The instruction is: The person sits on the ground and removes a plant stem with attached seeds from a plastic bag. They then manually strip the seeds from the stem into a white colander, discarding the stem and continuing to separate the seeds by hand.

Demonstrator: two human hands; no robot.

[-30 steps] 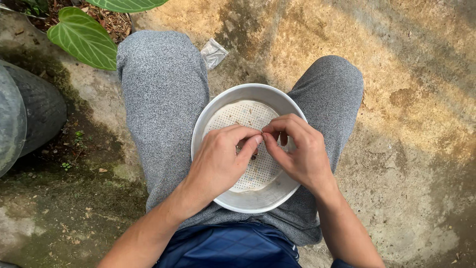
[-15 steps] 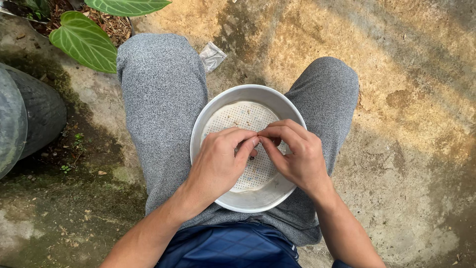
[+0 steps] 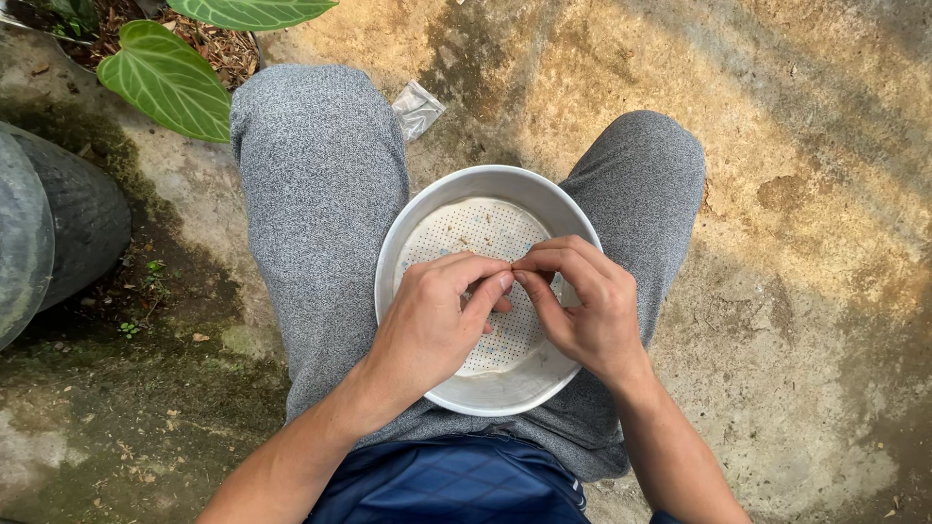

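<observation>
A round metal bowl (image 3: pixel 456 199) rests between my knees, which are in grey trousers (image 3: pixel 320 184). Inside it lies a white perforated sheet (image 3: pixel 476 233) with tiny dark specks. My left hand (image 3: pixel 432 325) and my right hand (image 3: pixel 582 311) hover over the bowl's near half. Their fingertips meet in a pinch above the sheet. Something very small seems pinched between them, but it is too small to make out.
Broad green leaves (image 3: pixel 170 78) and brown mulch lie at the upper left. A dark rounded object (image 3: pixel 58 228) sits at the left edge. A crumpled clear plastic bag (image 3: pixel 417 105) lies on the concrete ground beyond my knees. Mossy soil covers the lower left.
Both hands have shifted slightly toward the near side of the bowl, and the fingertips have drawn closer into a tight pinch. The bowl has stayed in place.
</observation>
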